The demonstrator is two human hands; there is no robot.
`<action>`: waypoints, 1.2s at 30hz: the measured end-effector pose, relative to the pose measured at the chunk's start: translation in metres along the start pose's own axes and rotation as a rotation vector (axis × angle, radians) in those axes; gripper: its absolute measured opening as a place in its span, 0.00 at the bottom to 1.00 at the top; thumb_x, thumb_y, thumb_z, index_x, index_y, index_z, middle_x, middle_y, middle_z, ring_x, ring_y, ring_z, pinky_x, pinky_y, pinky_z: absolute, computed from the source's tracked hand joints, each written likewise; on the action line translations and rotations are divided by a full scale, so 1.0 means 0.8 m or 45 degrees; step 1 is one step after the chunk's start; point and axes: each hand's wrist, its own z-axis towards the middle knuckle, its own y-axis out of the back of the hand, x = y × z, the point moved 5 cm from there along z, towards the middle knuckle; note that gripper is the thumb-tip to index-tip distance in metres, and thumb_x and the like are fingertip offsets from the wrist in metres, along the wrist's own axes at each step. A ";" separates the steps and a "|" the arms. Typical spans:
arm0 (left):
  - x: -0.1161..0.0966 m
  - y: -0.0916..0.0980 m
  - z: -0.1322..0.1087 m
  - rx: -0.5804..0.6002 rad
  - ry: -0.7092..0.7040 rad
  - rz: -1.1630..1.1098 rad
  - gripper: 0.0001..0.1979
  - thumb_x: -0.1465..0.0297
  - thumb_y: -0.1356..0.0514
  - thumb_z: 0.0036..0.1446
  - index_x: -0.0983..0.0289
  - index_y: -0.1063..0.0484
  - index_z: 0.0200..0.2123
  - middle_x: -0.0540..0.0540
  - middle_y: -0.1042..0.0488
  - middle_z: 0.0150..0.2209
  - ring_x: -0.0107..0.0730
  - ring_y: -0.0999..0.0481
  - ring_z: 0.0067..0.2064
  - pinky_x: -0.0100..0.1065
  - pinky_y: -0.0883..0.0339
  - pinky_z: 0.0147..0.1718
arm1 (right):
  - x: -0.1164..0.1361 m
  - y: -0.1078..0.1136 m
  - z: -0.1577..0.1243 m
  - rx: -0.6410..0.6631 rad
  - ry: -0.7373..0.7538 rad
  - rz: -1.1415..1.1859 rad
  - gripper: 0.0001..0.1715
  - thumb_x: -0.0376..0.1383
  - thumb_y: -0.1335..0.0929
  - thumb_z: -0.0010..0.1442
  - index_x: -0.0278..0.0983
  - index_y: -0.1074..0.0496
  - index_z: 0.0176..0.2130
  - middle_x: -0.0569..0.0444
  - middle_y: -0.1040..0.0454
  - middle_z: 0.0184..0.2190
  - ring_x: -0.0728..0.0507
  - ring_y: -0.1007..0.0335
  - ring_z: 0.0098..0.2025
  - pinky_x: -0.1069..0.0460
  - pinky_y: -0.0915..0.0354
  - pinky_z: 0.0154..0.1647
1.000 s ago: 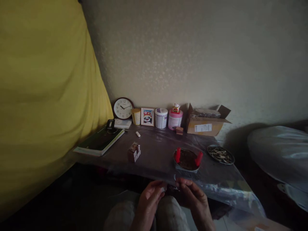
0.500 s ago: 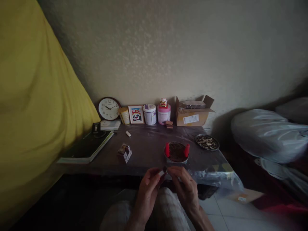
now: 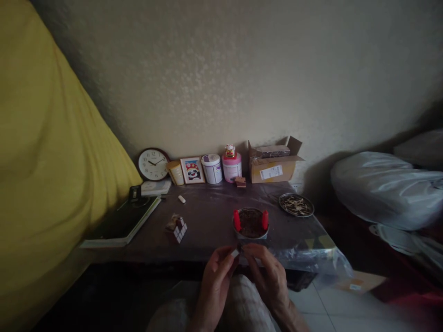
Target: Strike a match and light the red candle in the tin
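Pale piece point(image 3: 236, 253) sits in the hands point(image 3: 216, 274); the clock point(image 3: 153, 166) bears legible numerals.

My feed is dim; I see glare at the front right of the table point(image 3: 211, 216), deep shadow beneath, lower-right blur.

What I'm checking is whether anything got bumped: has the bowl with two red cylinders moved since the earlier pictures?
No. The bowl keeps its place on the table against the plate of sticks at its right; only the camera view shifts.
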 end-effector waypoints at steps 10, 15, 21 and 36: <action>0.004 -0.001 -0.002 -0.003 0.007 0.052 0.10 0.68 0.36 0.54 0.63 0.23 0.40 0.56 0.21 0.42 0.37 0.26 0.48 0.38 0.35 0.50 | 0.002 0.008 0.001 0.006 0.058 -0.028 0.09 0.30 0.35 0.63 0.40 0.27 0.41 0.52 0.20 0.35 0.46 0.22 0.37 0.53 0.26 0.40; -0.001 -0.005 -0.002 -0.017 -0.015 0.119 0.09 0.66 0.36 0.55 0.63 0.24 0.39 0.54 0.22 0.38 0.35 0.26 0.45 0.37 0.34 0.48 | 0.005 0.010 0.002 0.005 0.080 -0.028 0.12 0.27 0.35 0.62 0.39 0.27 0.43 0.50 0.21 0.38 0.46 0.23 0.40 0.52 0.27 0.41; 0.003 -0.002 0.000 -0.060 -0.011 0.123 0.11 0.64 0.36 0.54 0.63 0.24 0.39 0.55 0.21 0.40 0.35 0.25 0.43 0.37 0.34 0.46 | 0.002 0.010 0.009 -0.002 0.114 -0.091 0.12 0.28 0.35 0.62 0.39 0.28 0.44 0.50 0.21 0.37 0.44 0.23 0.39 0.50 0.26 0.40; 0.000 0.003 -0.004 -0.214 0.019 0.215 0.16 0.59 0.30 0.45 0.63 0.23 0.33 0.53 0.20 0.32 0.33 0.23 0.37 0.33 0.33 0.41 | -0.081 0.042 0.008 -0.364 -0.206 -0.215 0.06 0.35 0.33 0.63 0.38 0.25 0.38 0.51 0.22 0.34 0.44 0.24 0.37 0.51 0.29 0.41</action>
